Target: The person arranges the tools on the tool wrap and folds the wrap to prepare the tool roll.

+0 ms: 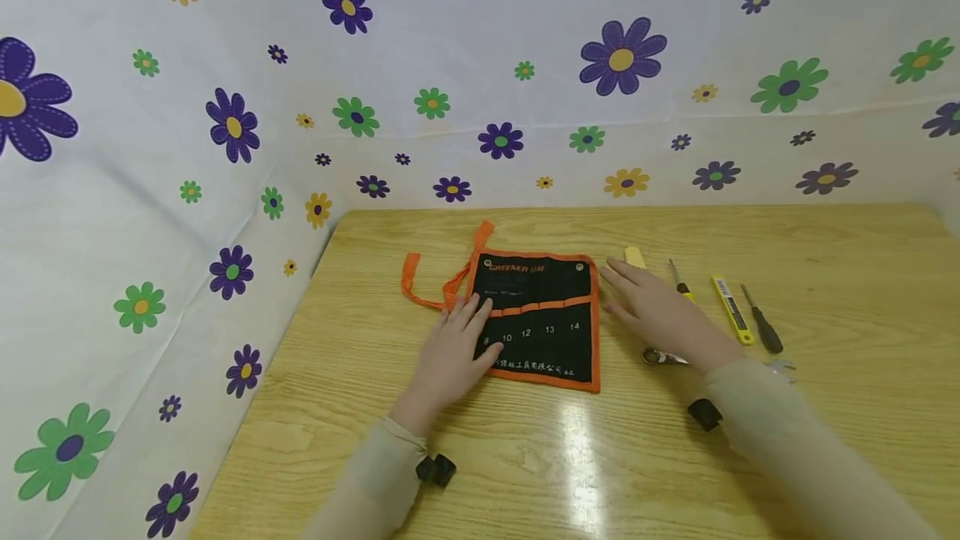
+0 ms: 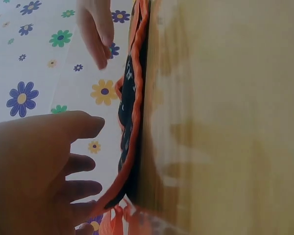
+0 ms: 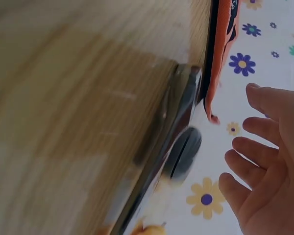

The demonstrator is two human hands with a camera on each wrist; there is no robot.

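A black tool pouch (image 1: 536,282) with orange trim lies flat, its row of pockets numbered 8 to 14. Over its left edge is my left hand (image 1: 453,352), fingers spread and fingertips right at the fabric. The left wrist view shows that hand (image 2: 34,161) with loosely extended fingers beside the pouch's orange border (image 2: 136,112). My right hand (image 1: 663,311) hovers by the pouch's right edge, holding nothing. In the right wrist view its fingers (image 3: 257,152) are relaxed and apart. Beneath the right forearm lies a metal wrench (image 1: 662,357), its middle hidden.
Right of the pouch lie a yellow-handled screwdriver (image 1: 679,276), a yellow utility knife (image 1: 732,311) and a dark-handled screwdriver (image 1: 765,327). A pale yellow object (image 1: 634,257) is partly hidden behind the right hand. Orange straps (image 1: 408,277) trail left. Flowered sheeting (image 1: 555,107) borders the wooden table (image 1: 337,373).
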